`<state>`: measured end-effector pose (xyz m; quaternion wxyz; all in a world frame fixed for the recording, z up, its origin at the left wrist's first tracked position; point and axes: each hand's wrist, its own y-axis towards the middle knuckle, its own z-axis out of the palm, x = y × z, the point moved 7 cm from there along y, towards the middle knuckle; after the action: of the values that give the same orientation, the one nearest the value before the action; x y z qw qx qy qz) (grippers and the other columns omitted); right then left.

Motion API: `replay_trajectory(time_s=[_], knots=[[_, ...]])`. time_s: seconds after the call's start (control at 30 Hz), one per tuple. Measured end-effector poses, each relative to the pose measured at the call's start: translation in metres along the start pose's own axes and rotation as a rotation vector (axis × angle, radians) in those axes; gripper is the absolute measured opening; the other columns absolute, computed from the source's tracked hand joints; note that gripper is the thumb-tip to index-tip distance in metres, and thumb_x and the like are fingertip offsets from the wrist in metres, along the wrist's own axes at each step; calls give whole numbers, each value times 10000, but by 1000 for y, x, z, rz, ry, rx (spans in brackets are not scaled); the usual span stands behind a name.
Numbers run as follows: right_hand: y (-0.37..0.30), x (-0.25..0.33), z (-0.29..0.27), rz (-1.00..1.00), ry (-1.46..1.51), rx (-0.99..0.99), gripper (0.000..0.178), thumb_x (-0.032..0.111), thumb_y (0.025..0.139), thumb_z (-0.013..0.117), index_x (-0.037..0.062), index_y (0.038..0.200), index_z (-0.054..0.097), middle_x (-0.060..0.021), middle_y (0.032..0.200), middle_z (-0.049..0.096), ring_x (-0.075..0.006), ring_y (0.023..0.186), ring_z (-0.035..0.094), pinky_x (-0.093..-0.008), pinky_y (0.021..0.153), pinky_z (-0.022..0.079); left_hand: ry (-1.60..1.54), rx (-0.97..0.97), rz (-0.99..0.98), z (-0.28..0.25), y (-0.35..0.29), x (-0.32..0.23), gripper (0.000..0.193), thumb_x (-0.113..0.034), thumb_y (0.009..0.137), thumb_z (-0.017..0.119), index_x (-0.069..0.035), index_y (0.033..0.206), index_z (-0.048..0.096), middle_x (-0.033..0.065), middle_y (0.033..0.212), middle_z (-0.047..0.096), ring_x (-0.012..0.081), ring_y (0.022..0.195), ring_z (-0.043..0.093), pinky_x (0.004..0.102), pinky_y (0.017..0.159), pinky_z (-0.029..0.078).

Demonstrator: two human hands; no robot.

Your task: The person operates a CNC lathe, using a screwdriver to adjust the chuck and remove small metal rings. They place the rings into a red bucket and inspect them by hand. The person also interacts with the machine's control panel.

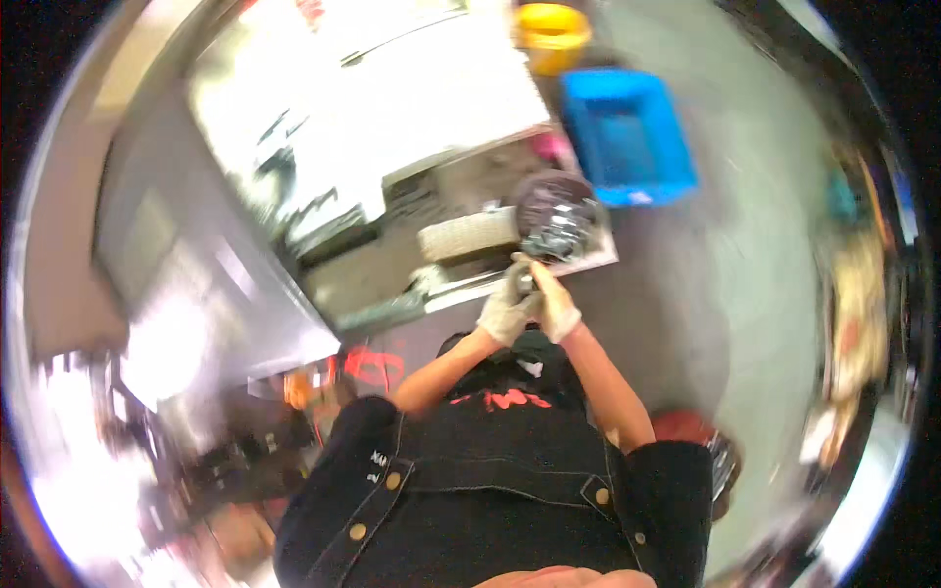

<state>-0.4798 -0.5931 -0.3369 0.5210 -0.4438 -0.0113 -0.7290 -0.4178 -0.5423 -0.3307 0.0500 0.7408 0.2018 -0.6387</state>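
Close together in front of my body, at the edge of the workbench (470,292), are my left hand (504,312) and my right hand (558,306), both in pale gloves. Between them is a small grey, shiny part (526,283); motion blur and the fingers hide its exact kind. The left fingers curl around it from one side, and the right hand presses against it from the other. Just beyond the hands stands a dark round basin (534,201) filled with shiny silvery pieces. Left of the basin lies a whitish textured block or box (469,235).
A blue plastic crate (676,162) stands on the floor beyond the bench's right end, with a yellow bucket (554,37) behind it. Grey sheet-like machine panels (211,245) rise at the left. A reddish round container (686,427) sits by my right elbow.
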Motion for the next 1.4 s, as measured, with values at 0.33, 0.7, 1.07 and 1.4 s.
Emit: replay_trajectory(time_s=[0.33,0.7,1.07,1.4], knots=[[-209,-107,-16,-518,428,-690,341,361,881,507,75,1066,504,-115,951,607,-171,751,584,-287,652,480,-360,643,-291,92,-88,6,193,-250,907,377,-118,832,496,11,761,506,139,662,512,287,582,443],[-471,-351,85,-921,650,-1696,400,362,864,527,-21,838,642,-71,736,626,-125,637,564,-246,598,436,49,1180,-425,147,-252,71,213,-251,847,558,-124,1001,485,66,747,583,187,594,556,325,509,474],[-616,-362,151,-901,319,-1836,377,389,851,558,24,803,638,-36,713,624,-89,615,558,-249,576,450,-67,1367,-485,179,-461,55,206,-215,865,536,-71,1007,499,57,760,583,176,659,563,308,590,451],[-730,-314,189,-681,-165,-2319,234,189,868,494,18,959,627,-82,770,635,-131,680,598,-270,643,468,120,1692,-326,252,-516,84,237,-77,783,561,-28,1015,562,73,922,569,193,864,541,287,749,443]])
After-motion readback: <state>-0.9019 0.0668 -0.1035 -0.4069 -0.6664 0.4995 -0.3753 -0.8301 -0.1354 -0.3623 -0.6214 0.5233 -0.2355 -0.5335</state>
